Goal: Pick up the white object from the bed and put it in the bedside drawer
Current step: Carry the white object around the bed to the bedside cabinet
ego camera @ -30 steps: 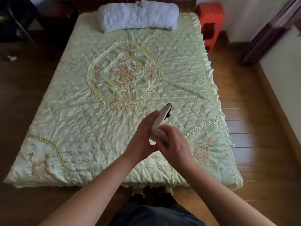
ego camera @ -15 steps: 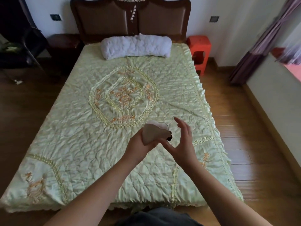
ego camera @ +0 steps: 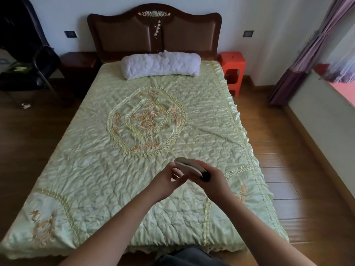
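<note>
The white object [ego camera: 187, 164], flat with a black end, is held above the near part of the bed [ego camera: 115, 169], lying roughly level. My left hand [ego camera: 169, 178] grips its left end from below. My right hand [ego camera: 212, 179] closes over its right, black end. The dark wooden bedside cabinet [ego camera: 78, 63] stands at the far left of the headboard; its front is in shadow and I cannot tell whether a drawer is open.
A white pillow [ego camera: 161, 64] lies at the head of the bed. A red plastic stool [ego camera: 233, 69] stands at the far right corner. A black chair [ego camera: 28, 70] is at the left. Curtains [ego camera: 307, 48] and a low wall run along the right. Wooden floor surrounds the bed.
The view tilted up, showing the headboard and bedside cabinet. The object turned from upright to roughly level, and my right hand, open half a second ago, closed on its black end.
</note>
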`<state>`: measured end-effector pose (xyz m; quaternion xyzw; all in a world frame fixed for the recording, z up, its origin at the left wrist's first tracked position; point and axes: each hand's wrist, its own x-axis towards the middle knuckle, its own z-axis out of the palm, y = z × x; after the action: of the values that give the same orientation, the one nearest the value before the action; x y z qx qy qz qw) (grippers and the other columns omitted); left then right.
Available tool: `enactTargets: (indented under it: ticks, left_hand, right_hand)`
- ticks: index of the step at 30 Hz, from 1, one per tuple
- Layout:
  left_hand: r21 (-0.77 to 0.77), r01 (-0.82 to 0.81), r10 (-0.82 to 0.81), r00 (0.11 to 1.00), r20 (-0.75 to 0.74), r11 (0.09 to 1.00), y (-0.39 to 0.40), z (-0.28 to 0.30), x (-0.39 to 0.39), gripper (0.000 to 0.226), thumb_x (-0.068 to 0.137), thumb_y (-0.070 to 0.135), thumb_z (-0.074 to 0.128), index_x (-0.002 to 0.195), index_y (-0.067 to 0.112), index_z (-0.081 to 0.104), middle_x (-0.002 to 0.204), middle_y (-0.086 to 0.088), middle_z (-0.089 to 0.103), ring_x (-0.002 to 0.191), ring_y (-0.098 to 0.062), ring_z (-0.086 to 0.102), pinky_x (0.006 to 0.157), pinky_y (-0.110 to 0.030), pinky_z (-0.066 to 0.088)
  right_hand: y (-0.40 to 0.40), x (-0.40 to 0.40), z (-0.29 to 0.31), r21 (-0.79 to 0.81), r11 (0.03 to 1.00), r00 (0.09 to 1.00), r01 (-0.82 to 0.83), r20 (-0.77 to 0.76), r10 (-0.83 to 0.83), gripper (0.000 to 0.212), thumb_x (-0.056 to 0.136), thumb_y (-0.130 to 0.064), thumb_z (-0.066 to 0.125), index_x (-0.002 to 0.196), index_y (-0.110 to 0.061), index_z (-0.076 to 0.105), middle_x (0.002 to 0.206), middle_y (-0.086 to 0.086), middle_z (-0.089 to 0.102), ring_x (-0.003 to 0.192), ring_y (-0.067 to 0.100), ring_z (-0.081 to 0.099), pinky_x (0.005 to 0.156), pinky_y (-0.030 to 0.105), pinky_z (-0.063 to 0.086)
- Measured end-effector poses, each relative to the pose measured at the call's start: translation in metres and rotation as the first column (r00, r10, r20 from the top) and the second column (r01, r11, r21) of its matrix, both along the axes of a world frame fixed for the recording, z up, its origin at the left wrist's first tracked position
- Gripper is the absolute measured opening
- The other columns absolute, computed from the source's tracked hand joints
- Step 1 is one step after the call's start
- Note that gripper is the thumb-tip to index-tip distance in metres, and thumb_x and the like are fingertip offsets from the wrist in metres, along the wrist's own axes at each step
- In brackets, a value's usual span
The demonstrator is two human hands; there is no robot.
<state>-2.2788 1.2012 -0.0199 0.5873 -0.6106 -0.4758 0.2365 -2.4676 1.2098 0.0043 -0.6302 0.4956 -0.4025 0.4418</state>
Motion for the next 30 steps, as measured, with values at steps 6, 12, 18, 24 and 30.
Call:
enactTargets:
  ticks: [6,12,18,24,30]
  left_hand:
    - [-0.120,-0.002,0.016,0.993,0.120,0.993,0.004,-0.002,0.013,0.035,0.088,0.057,0.054,0.118,0.038,0.048,0.107,0.010,0.060,0.099,0.000,0.059,0.077,-0.022,0.046]
    - [-0.231,0.030,0.027,0.970,0.242,0.973,0.012,0.008,0.014,0.034,0.096,0.043,0.049,0.126,0.028,0.050,0.112,0.010,0.055,0.105,-0.003,0.054,0.084,-0.024,0.045]
    - [-0.400,0.109,0.060,0.921,0.386,0.910,0.016,0.022,0.010,0.036,0.097,0.037,0.050,0.130,0.022,0.050,0.121,0.005,0.056,0.112,-0.008,0.052,0.091,-0.029,0.044]
    - [-0.520,0.158,0.111,0.887,0.448,0.839,0.016,0.030,0.001,0.035,0.095,0.029,0.054,0.127,0.015,0.054,0.116,0.000,0.060,0.105,-0.019,0.058,0.089,-0.038,0.048]
    - [-0.566,0.245,0.152,0.812,0.564,0.787,0.015,0.027,-0.005,0.038,0.092,0.027,0.056,0.128,0.013,0.056,0.121,-0.005,0.059,0.111,-0.024,0.057,0.091,-0.039,0.047]
  right_hand:
    - [-0.001,-0.025,0.000,-0.478,0.877,0.927,-0.041,-0.346,-0.145,0.040,0.076,-0.015,0.081,0.113,-0.017,0.069,0.106,-0.005,0.069,0.086,0.012,0.068,0.067,0.028,0.055]
    - [-0.004,-0.035,0.000,-0.639,0.741,0.852,-0.209,-0.490,-0.182,0.034,0.077,-0.008,0.078,0.110,-0.010,0.070,0.110,0.003,0.069,0.099,0.020,0.066,0.080,0.032,0.053]
    - [-0.007,-0.038,0.001,-0.627,0.709,0.747,-0.321,-0.629,-0.217,0.040,0.079,-0.012,0.072,0.118,-0.012,0.067,0.116,0.005,0.066,0.108,0.025,0.062,0.093,0.041,0.047]
    - [-0.011,-0.043,0.001,-0.629,0.710,0.740,-0.317,-0.632,-0.229,0.040,0.076,-0.008,0.072,0.116,-0.011,0.068,0.113,0.005,0.068,0.106,0.027,0.064,0.090,0.040,0.051]
    - [-0.018,-0.047,-0.005,-0.665,0.672,0.771,-0.325,-0.598,-0.218,0.032,0.085,-0.013,0.062,0.116,-0.008,0.069,0.117,0.008,0.067,0.111,0.029,0.063,0.095,0.044,0.049]
